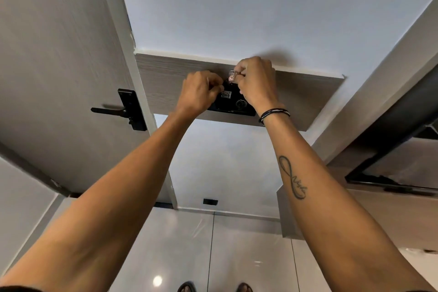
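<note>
A black device (233, 103) with a small white sticker and a round grille is mounted on a grey wood-grain wall panel (296, 99). Both my arms reach out to it. My right hand (257, 83) pinches a thin metal ring or wire loop (231, 76) at the device's top edge. My left hand (200, 93) has its fingers curled against the device's upper left corner; what they hold is hidden. The hands cover the top part of the device.
A grey door (59, 54) with a black handle and lock (128, 110) stands at the left. A dark framed panel (398, 149) is at the right. A black socket (210, 201) sits low on the wall. Glossy tile floor (237, 256) and my sandalled feet (187, 288) lie below.
</note>
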Tool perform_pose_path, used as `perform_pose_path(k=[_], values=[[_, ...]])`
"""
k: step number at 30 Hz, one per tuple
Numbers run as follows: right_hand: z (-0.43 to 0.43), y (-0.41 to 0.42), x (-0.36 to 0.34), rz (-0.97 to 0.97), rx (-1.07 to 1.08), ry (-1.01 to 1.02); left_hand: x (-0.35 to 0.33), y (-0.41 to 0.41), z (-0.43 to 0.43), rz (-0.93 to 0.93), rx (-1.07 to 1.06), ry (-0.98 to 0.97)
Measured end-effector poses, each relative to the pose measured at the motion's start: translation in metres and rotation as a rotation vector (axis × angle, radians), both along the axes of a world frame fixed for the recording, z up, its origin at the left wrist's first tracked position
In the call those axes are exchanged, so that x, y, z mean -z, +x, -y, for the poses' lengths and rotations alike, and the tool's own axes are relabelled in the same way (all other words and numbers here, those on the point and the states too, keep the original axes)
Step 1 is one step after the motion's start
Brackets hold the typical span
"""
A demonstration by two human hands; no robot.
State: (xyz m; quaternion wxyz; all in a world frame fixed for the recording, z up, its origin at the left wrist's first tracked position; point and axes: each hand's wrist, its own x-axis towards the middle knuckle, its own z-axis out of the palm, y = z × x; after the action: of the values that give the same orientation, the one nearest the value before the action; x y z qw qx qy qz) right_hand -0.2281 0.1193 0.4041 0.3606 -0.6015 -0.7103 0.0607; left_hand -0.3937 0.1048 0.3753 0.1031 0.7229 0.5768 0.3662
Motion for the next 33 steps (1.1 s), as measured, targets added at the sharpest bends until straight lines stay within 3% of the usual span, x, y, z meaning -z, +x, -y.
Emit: perform_pose_path(k=[4,9,13,33], values=[[-0.001,0.002,0.006,-0.053,-0.001,-0.010,-0.002,-0.002,0.000,0.007,-0.016,0.016],[0.005,0.006,0.025,-0.290,-0.012,-0.110,-0.004,-0.003,0.002,0.062,-0.009,0.017],[0.007,0.004,0.027,-0.372,-0.035,-0.128,-0.004,-0.005,0.002,0.093,0.006,-0.003],[0.012,0.006,0.035,-0.243,-0.005,-0.043,0.007,0.000,0.005,0.095,-0.042,0.052]])
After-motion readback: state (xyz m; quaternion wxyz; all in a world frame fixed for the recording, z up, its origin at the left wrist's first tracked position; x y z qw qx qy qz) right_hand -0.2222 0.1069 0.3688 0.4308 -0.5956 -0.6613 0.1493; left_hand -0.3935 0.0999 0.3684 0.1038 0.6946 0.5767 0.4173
